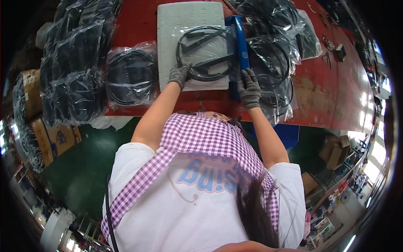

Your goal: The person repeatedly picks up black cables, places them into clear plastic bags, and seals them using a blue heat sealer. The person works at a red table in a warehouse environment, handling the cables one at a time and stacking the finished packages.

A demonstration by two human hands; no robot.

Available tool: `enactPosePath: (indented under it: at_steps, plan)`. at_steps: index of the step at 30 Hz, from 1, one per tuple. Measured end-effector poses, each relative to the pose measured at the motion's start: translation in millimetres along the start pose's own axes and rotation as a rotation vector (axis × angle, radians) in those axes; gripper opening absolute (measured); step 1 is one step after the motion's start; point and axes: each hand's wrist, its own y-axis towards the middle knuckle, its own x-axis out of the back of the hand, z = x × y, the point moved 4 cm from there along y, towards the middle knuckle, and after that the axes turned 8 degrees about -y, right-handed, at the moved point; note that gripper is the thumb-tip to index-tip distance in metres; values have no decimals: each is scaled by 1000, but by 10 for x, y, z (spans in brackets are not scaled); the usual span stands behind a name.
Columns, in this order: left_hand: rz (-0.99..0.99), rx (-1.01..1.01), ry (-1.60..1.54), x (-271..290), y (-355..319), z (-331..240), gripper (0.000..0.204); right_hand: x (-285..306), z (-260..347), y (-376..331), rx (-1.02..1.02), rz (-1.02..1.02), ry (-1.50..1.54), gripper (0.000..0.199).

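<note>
A clear plastic bag with a coiled black cable (215, 61) and long dark parts inside lies across a white foam board (170, 17). My left hand (179, 76), in a grey glove, pinches the bag's near left edge by the coil. The bag's right side reaches a blue bag sealer with a long blue arm (240, 40). My right hand (250, 88), gloved too, has its fingers on the near end of that arm. Part of the sealer's base is hidden under the arm and the bag.
Left of the board lies another bagged coil (131, 75), beside a tall pile of bagged black parts (75, 63). More bagged coils (270, 63) crowd the sealer's right side. Small metal tools (328, 48) rest on the red table (319, 98) at the far right.
</note>
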Motion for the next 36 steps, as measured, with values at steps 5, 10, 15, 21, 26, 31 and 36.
enactPosePath:
  at_steps: [5,10,15,21,26,31,36]
  plan:
    - [-5,-94,-37,-25,-102,56,29,661,100,277,-482,181,807,35]
    - [22,-417,352,161,-278,-232,25,208,-1010,-364,-1147,32,1431,25]
    - [381,-428,303,775,-666,-1476,32,-576,-961,-1198,-1544,297,1228,28]
    - [428,-123,875,1565,-1001,-2960,40,-1518,-1257,-1176,-1435,265,1476,39]
    - [252,-125,1383,1879,200,-3154,46,-1713,-2256,-1485,-1141,216,1022,36]
    - [-45,-264,912,2347,611,-2511,53,-302,-1314,-353,-1141,6,1165,35]
    - [-441,-1067,1283,2215,440,-2478,38,1050,-1274,1153,-733,-125,1397,25]
